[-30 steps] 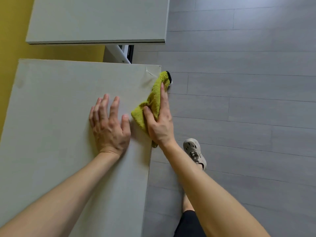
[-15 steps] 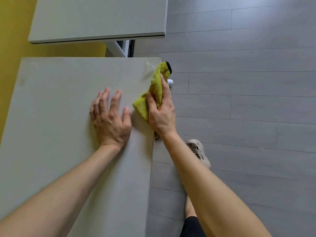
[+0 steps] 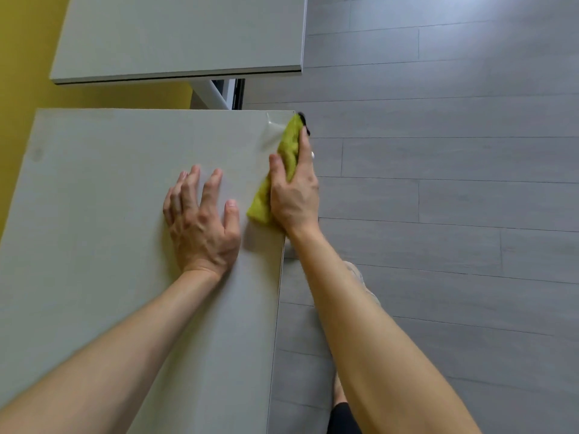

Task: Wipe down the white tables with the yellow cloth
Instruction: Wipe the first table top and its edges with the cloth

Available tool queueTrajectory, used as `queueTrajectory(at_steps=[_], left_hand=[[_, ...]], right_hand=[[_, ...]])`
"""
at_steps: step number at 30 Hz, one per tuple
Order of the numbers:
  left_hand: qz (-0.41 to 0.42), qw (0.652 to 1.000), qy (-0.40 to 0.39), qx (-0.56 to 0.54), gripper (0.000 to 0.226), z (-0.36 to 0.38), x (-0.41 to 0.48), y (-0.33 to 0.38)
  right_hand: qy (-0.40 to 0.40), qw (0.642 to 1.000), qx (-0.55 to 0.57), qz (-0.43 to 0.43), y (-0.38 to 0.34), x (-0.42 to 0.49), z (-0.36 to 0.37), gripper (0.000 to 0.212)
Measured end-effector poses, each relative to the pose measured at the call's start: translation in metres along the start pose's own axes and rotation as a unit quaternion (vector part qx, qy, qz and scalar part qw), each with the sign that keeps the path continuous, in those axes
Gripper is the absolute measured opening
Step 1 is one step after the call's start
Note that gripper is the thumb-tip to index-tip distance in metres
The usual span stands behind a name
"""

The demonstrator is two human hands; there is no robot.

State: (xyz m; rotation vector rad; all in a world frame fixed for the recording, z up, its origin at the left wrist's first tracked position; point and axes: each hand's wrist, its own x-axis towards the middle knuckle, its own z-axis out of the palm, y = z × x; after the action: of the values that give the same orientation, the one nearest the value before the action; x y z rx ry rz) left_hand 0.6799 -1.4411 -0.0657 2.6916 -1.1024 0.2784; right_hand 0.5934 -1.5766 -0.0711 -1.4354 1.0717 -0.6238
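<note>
A white table (image 3: 94, 214) fills the left half of the view. My right hand (image 3: 294, 192) grips the yellow cloth (image 3: 289, 148) over the table's right edge, thumb on top of the tabletop and fingers wrapped round the side, close to the far right corner. The cloth's lower end sticks out by my thumb base. My left hand (image 3: 200, 220) rests flat on the tabletop just left of the cloth, fingers spread. A second white table (image 3: 175, 36) stands further away, across a narrow gap.
A yellow wall (image 3: 18, 73) runs along the left of both tables. Grey plank floor (image 3: 438, 214) covers the right half. My shoe (image 3: 357, 274) is on the floor beside the table's edge. A white table leg (image 3: 210, 92) shows in the gap.
My right hand has slid the cloth along the table's right edge toward the far corner. My left hand has stayed flat on the tabletop.
</note>
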Motion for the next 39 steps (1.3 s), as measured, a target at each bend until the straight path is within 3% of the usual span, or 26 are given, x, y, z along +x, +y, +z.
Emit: queueTrajectory(at_steps=[4,6,12,14,18,22,30,35,39], left_hand=[[-0.003,1.0,-0.006,-0.007,0.059,0.0,0.0,0.001],[-0.005,1.0,-0.007,-0.006,0.059,0.001,0.0,0.001],[-0.001,1.0,0.002,-0.008,0.059,0.001,0.002,0.0],[-0.003,1.0,0.002,-0.008,0.059,0.001,0.001,0.001],[-0.004,1.0,0.002,-0.009,0.059,0.001,0.001,0.0],[-0.013,1.0,-0.015,-0.023,0.06,-0.002,0.001,0.0],[-0.016,0.999,-0.035,-0.036,0.066,-0.008,0.003,0.002],[-0.004,0.997,-0.036,-0.063,0.065,-0.011,0.002,0.002],[0.023,0.993,-0.044,-0.107,0.054,-0.017,-0.001,-0.001]], right_hand=[[-0.041,0.999,0.016,0.027,0.025,-0.113,-0.012,0.082],[-0.069,0.996,0.02,0.046,0.025,-0.124,-0.016,0.082],[-0.033,0.999,-0.018,0.01,-0.003,0.021,0.0,0.074],[-0.03,0.999,-0.031,-0.014,-0.007,0.033,0.002,0.073],[-0.014,0.999,-0.012,-0.041,0.014,-0.064,-0.003,0.074],[-0.057,0.997,-0.019,-0.039,0.03,-0.151,-0.012,0.078],[-0.035,0.996,-0.053,-0.056,-0.001,-0.013,-0.003,0.076],[-0.018,0.997,-0.008,-0.079,0.027,-0.123,-0.006,0.06],[-0.054,0.998,0.0,-0.028,0.045,-0.224,-0.017,0.08]])
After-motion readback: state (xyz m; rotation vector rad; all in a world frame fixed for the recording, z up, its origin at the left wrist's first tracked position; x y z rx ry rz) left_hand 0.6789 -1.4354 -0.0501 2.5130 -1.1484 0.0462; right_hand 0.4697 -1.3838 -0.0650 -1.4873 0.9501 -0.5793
